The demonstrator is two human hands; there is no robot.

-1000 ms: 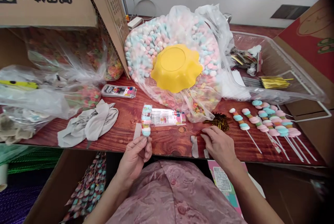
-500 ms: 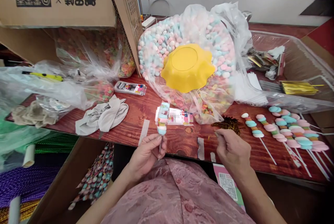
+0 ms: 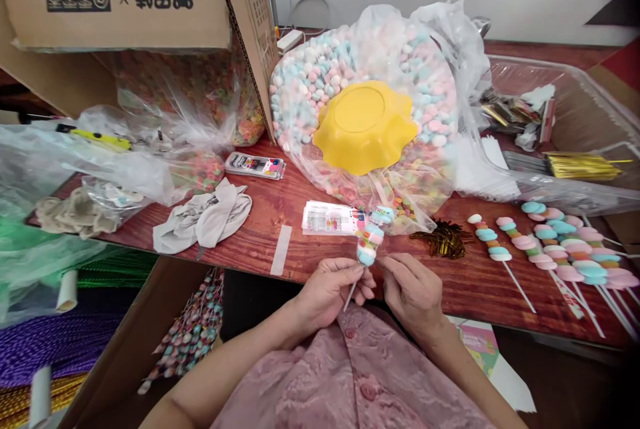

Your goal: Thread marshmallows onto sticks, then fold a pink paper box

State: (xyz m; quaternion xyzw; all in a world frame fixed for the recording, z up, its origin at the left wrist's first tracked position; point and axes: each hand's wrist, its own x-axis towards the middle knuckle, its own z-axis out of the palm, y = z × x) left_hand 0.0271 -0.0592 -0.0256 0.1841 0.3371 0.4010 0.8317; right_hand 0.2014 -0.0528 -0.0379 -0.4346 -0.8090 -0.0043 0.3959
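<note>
I see the red-brown wooden counter [image 3: 320,249] carrying, largest first, the clear plastic bag of pastel marshmallow sweets [image 3: 350,69] with an upturned yellow scalloped plastic bowl [image 3: 366,125] resting on it. To the right lies a row of finished pastel marshmallow skewers on white sticks [image 3: 550,249]; just beside them sits a small heap of gold twist ties [image 3: 443,240].

Change over the last second: my right hand [image 3: 413,292] has left the counter near the gold twist ties and has come across to meet my left hand [image 3: 333,292]. The wrapped marshmallow skewer in its clear sleeve [image 3: 371,239] now tilts rightward between the two hands, above the counter's near edge, instead of standing upright.

My left fingers are pinched on the stick just below the lowest sweet. My right fingers are pressed together at the sleeve's neck; whether they hold a tie I cannot tell. I judge the sleeve's neck is now being closed.
</note>
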